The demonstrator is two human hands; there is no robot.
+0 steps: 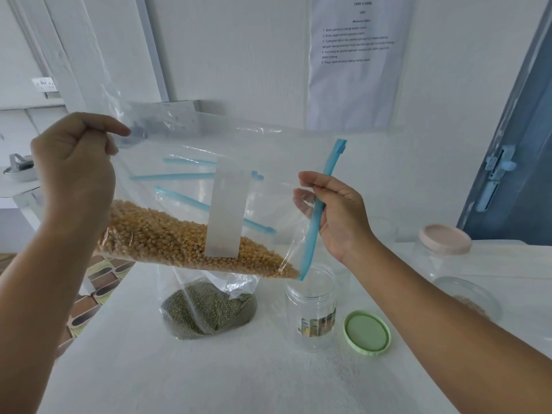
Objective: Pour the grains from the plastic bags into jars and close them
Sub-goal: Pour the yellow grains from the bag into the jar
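your left hand pinches the bottom corner of the clear bag, raised high, while your right hand pinches the bag's blue zipper strip between thumb and fingers. the bag hangs tilted, its yellow grains heaped toward the low corner, which sits just above the mouth of the open jar on the white table. the green lid lies beside that jar. a second bag of green grains rests on the table beneath.
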